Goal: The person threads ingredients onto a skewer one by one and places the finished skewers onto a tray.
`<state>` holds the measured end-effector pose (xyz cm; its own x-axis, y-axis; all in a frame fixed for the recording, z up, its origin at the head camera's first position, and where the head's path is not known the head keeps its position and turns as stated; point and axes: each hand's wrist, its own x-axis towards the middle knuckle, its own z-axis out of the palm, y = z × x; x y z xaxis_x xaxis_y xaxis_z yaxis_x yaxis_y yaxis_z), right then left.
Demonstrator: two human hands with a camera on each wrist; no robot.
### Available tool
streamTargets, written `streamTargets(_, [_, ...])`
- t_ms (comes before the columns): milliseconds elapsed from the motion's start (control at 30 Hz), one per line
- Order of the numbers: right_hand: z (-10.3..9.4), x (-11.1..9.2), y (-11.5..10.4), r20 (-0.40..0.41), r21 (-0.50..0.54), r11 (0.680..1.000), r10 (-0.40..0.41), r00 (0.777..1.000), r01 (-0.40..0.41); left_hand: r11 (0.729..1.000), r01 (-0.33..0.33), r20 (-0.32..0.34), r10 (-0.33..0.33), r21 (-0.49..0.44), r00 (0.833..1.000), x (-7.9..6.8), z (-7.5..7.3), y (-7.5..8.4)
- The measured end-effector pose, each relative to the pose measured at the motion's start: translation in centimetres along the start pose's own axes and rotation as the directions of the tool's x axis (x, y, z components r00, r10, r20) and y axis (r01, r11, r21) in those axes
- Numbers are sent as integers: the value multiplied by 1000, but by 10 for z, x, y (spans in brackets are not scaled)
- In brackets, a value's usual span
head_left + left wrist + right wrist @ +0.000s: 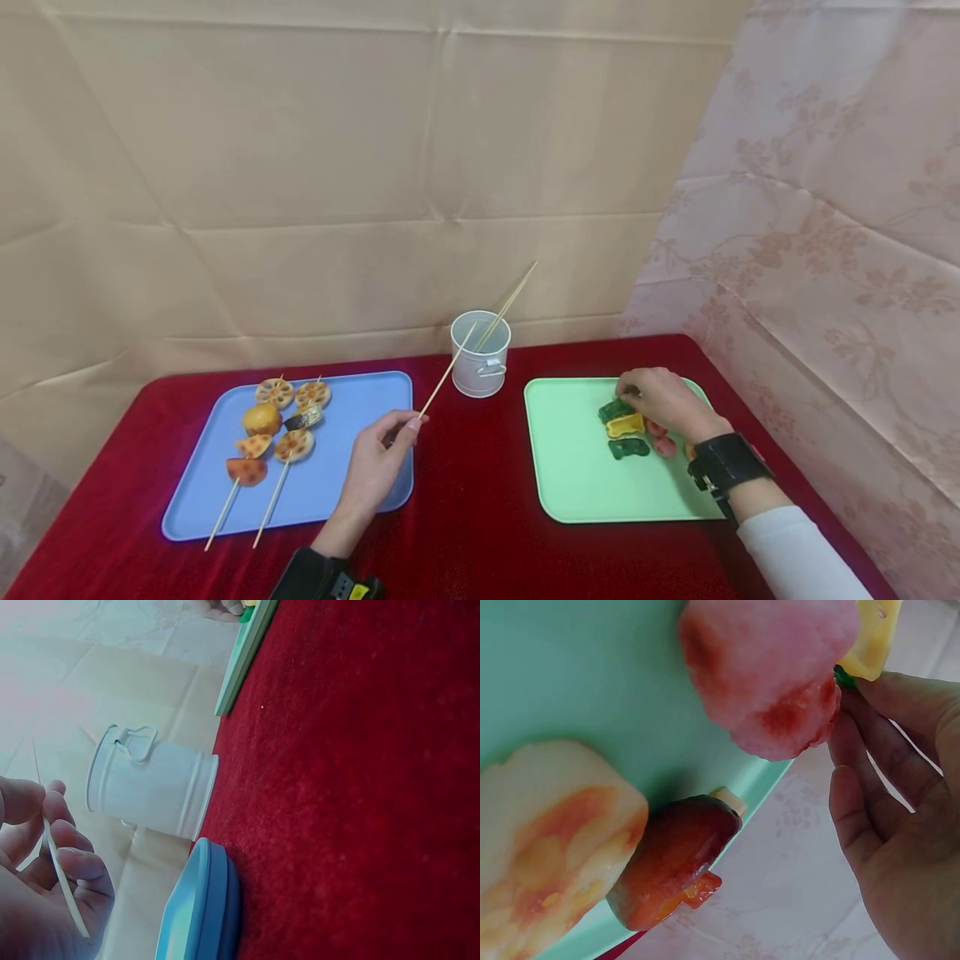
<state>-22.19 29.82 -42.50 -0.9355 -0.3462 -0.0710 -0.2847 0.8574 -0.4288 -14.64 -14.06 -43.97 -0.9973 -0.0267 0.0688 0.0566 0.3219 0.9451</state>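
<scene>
Black wrist straps (322,575) nearest the camera, one per arm; white sleeve (802,554) on the right. Left hand (378,467) over the near right corner of the blue tray (367,492), fingers pinching one bare stick (447,373), which slants up and away; its tip overlaps the bucket rim in the head view. Blue tray carries two loaded skewers side by side, left skewer (252,447) and right skewer (294,446), lotus slices at their far ends, bare ends over the near rim. Red-clothed table (480,500) between trays. Right hand (667,400) over the green tray (577,483), fingers narrow, at the farther green piece (615,410); can't tell if they grip it. Yellow piece (626,426), second green piece (628,448) nearer, pink pieces (664,447) to their right. Farther back, white bucket (480,379) upright, thin sticks (517,292) leaning out. Beige cloth (300,167) behind everything.
</scene>
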Motion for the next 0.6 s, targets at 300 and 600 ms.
streamTargets(300, [-3, 0, -3, -82, -80, 997, -5, 997, -2, 1000, -2, 0, 2, -1, 1000, -2, 0, -1])
streamTargets(600, [-4, -8, -27, -161, 68, 993, 102, 982, -92, 1000, 10, 7, -10, -27, 1000, -4, 3, -1])
